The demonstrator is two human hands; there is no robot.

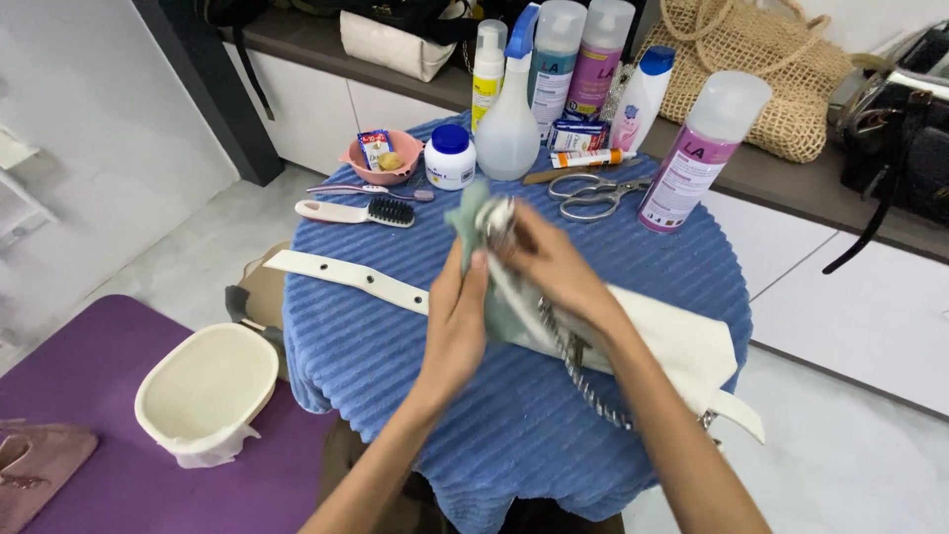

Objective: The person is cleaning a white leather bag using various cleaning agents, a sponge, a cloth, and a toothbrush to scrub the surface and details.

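Observation:
Over the middle of a round table with a blue ribbed cover (395, 356), my left hand (457, 318) holds a pale green cloth (473, 220) against a shiny metal fitting (497, 216). My right hand (550, 265) grips that fitting from the right side. The fitting belongs to a cream leather bag (682, 344) lying on the cover, with a silver chain (583, 381) trailing toward the front right. A cream strap with holes (346, 277) stretches to the left of my hands.
At the table's far side stand a white spray bottle (510, 119), several tall bottles (700, 148), a white jar with a blue lid (451, 156), a pink bowl (380, 158), scissors (593, 194) and a brush (358, 212). A cream basin (206, 391) sits on a purple mat at lower left.

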